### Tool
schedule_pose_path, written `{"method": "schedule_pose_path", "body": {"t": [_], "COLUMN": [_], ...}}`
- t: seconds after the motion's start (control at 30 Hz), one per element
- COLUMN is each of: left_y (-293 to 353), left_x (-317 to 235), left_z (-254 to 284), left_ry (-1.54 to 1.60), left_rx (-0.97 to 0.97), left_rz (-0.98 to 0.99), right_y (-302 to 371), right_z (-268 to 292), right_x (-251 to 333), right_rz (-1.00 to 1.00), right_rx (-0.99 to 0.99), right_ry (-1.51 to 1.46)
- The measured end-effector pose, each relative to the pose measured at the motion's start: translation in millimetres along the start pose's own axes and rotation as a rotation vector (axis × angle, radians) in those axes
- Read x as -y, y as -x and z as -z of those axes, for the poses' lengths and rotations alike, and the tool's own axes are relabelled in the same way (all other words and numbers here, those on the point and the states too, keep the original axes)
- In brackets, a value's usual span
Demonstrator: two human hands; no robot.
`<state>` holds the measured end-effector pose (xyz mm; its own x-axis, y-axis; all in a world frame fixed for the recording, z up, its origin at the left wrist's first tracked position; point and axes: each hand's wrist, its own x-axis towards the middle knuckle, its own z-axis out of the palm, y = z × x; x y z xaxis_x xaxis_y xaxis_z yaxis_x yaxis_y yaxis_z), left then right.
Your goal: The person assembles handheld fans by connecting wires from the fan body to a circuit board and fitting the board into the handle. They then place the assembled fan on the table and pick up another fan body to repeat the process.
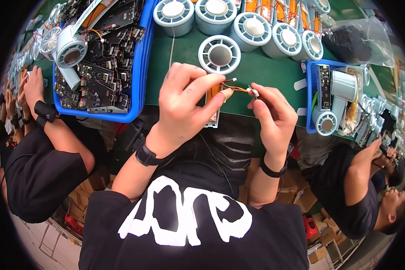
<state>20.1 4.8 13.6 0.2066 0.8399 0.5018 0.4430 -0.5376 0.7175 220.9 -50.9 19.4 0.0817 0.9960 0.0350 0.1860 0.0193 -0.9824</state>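
A light-blue handheld fan (238,55) lies on the table in front of me, its round head pointing away. Its opened handle (214,120) extends toward me, partly hidden behind my left hand. My left hand (184,100) is closed, with thumb and index finger pinching thin coloured wires (239,88) above the handle. My right hand (274,111) is closed too, gripping a small thin circuit board (255,92), seen nearly edge-on, where the wires end at a white connector. A loose white plug (234,79) on another wire sticks out beyond my left fingertips.
At left a blue bin (137,96) holds many black circuit boards and a fan. Several light-blue fans (252,28) stand along the far side of the green table (184,54). A smaller blue bin (309,96) and a clear bag (364,40) are at right. People work on both sides.
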Motion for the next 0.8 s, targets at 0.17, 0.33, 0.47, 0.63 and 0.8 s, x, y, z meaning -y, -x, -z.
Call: {"method": "schedule_pose_path", "body": {"t": [0.17,0.33,0.47,0.63,0.8], "left_y": [-3,-5,-4,2,1], "left_x": [-5,-5,-1,2,1], "left_z": [-5,-5,-3,-7,-8], "left_ry": [-0.119,-0.058,-0.003,0.079,0.03], "left_rx": [0.053,0.099,0.108,0.114,0.109], "left_rz": [-0.058,-0.018,-0.074,-0.106,-0.127], "right_y": [-3,-5,-3,6,12], "right_z": [-2,-3,-5,-24,-33], "right_x": [5,7,3,-6,-8], "right_rz": [-0.002,-0.002,-0.015,-0.077,-0.068], "right_rx": [-0.049,-0.062,-0.078,-0.151,-0.171], "right_ry": [0.066,0.038,0.019,-0.119,-0.231]}}
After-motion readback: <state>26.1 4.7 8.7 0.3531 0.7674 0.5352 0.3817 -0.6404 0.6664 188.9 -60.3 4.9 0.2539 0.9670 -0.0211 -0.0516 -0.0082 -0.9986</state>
